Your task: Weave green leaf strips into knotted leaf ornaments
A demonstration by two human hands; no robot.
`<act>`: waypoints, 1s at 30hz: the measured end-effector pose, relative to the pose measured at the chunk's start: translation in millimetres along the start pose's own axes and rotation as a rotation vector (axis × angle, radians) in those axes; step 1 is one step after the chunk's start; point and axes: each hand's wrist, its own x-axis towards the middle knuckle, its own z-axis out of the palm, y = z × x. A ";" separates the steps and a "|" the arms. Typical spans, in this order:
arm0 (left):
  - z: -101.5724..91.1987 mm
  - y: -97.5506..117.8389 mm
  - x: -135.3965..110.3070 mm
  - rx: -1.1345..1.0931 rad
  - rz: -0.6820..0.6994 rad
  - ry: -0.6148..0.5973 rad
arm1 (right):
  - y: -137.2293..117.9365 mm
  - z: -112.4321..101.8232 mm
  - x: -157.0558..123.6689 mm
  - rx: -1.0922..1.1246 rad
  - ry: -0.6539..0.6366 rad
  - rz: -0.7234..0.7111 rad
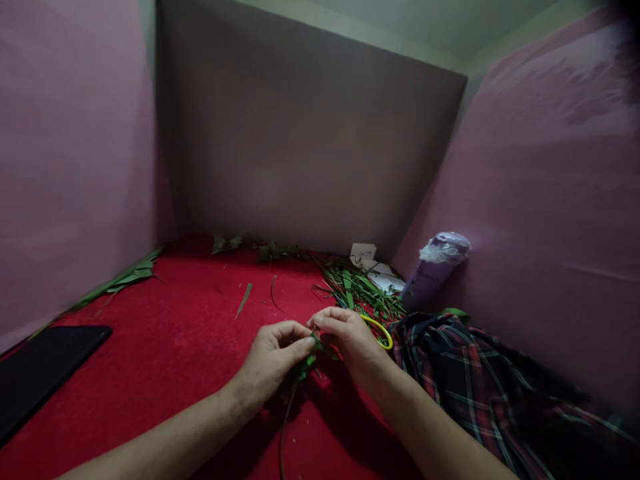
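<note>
Both hands meet over the red cloth (200, 373) near the middle of the view. A leafy green stem (309, 363) is pinched between the thumb and fingers of my left hand (277, 350). Its long thin brown end hangs down toward the bottom edge. My right hand (353, 337) is closed at the stem's upper tip, thumb against forefinger, almost touching the left fingertips. Small leaves show below and between the hands; the exact grip point is partly hidden by the fingers. Just behind the right hand lies a yellow ring-shaped handle (384, 333).
A heap of cut green stems (357, 287) lies beyond my right hand, beside white papers (383, 275). A purple container (433, 270) with plastic over its top leans by the right wall. Plaid cloth (465, 373) is at right, a black flat object (50, 367) at left. Leaves (133, 273) line the left wall.
</note>
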 end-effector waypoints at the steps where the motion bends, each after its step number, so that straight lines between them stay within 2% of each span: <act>1: -0.3 0.1 0.1 -0.006 -0.001 0.001 | 0.0 -0.5 0.2 0.003 -0.007 0.003; 11: -3.1 -1.0 2.0 -0.038 -0.021 0.035 | -1.5 -2.6 -0.3 0.003 -0.051 -0.021; 17: -5.6 -2.3 5.7 -0.079 -0.012 0.104 | -1.9 -0.3 -2.4 -0.025 -0.061 -0.070; 30: -7.6 -2.2 7.1 -0.110 -0.019 0.168 | 0.6 -0.2 -1.7 -0.085 -0.012 -0.144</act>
